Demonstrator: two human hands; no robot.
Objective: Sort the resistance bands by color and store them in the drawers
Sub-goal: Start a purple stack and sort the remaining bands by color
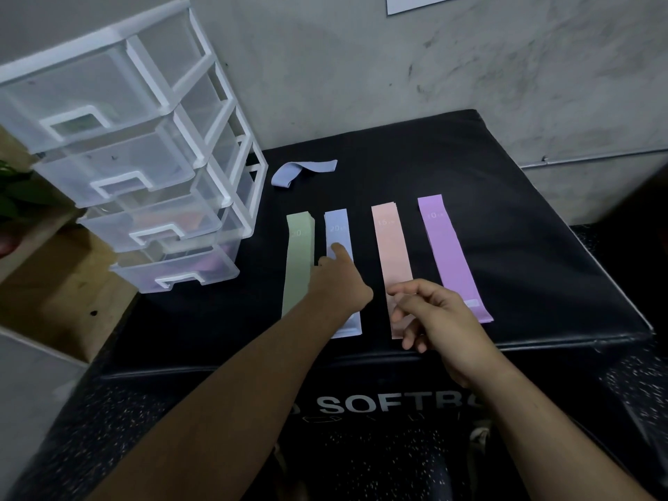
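Right of the drawer unit (144, 157), the blue band (337, 229), limp and light, lies flat, best pinched at an end; the left hand (338, 280) seemingly presses it, the right hand (437, 316) hovers relaxed and empty

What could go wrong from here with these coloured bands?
The left hand rests on the flat blue band, close beside the green band, so lifting one might drag the other askew. A second, crumpled blue band lies apart near the drawer unit and could be forgotten. Its cloudy fronts blur what is inside, so a colour might land in the wrong drawer.
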